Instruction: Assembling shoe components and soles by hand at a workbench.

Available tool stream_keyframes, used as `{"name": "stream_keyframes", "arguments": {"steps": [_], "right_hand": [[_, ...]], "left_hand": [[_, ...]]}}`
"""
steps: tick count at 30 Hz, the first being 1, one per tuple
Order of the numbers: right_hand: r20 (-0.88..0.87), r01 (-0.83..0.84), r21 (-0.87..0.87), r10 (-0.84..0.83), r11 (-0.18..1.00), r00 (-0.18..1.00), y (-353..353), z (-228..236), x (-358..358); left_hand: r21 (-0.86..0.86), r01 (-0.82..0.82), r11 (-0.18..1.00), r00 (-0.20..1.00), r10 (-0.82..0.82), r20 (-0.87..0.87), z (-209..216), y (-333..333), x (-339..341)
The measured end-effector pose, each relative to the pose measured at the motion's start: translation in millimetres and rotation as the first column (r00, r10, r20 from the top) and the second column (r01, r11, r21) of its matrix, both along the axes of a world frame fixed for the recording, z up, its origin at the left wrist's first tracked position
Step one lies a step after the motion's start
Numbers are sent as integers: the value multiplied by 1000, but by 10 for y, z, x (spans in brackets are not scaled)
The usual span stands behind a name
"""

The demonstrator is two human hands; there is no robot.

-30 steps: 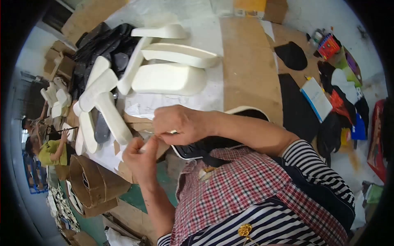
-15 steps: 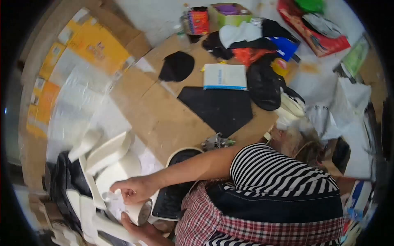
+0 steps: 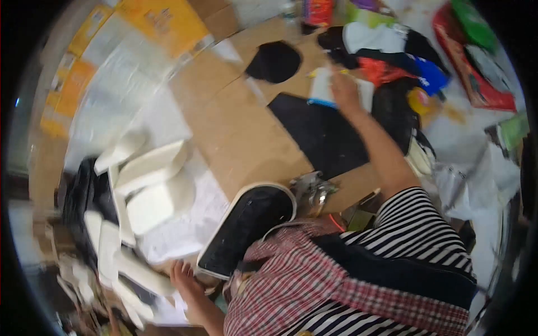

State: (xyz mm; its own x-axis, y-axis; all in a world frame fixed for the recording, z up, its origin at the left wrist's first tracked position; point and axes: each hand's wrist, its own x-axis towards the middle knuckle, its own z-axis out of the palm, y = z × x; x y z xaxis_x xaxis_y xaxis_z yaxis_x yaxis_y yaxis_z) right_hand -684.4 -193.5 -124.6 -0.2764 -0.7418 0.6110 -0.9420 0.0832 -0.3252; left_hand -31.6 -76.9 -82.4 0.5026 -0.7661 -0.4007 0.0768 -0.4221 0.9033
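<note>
A: In the head view, which thing is the right hand (image 3: 344, 89) covering?

B: It is covering the middle part of a white-and-blue box (image 3: 321, 89). This box is lying well beyond the white-rimmed black pad (image 3: 246, 227), to the upper right of it, and its blue edge is facing toward the pad

A: Is the hand grasping the box?

B: This I cannot tell. The hand is looking blurred and its fingers are not showing clearly, so I am also not seeing if it is touching the box or only hovering

A: And the left hand (image 3: 189, 284)?

B: It is sitting just beside the lower left end of the pad, near the tip of a long white piece (image 3: 144, 273). Its fingers are bending loosely, but whether they are holding something, I cannot tell

A: What else is lying around the pad?

B: To its left, more white moulded pieces (image 3: 159, 204) are lying by a white paper (image 3: 176, 238), and farther left is lying a black pile (image 3: 84, 193). Just beside its upper right end, some metal parts (image 3: 314, 193) are lying. Beyond these, a flat black sheet (image 3: 325, 134) is stretching toward the box. Near the pad's lower right side, a checked apron (image 3: 291, 257) is showing
</note>
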Motion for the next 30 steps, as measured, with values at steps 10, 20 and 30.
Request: {"name": "stream_keyframes", "arguments": {"steps": [10,20,30], "right_hand": [[925,-806,-379,173,455,-337,135,974,3257],[979,-965,-202,77,167,-191,451,1180,4234],[967,-988,87,226,128,114,527,948,4615]], "left_hand": [[-277,216,936,952,-265,-154,720,-66,-986],[-438,89,894,963,-190,-192,844,54,-724],[-352,-86,932,994,56,-92,447,258,-447]]}}
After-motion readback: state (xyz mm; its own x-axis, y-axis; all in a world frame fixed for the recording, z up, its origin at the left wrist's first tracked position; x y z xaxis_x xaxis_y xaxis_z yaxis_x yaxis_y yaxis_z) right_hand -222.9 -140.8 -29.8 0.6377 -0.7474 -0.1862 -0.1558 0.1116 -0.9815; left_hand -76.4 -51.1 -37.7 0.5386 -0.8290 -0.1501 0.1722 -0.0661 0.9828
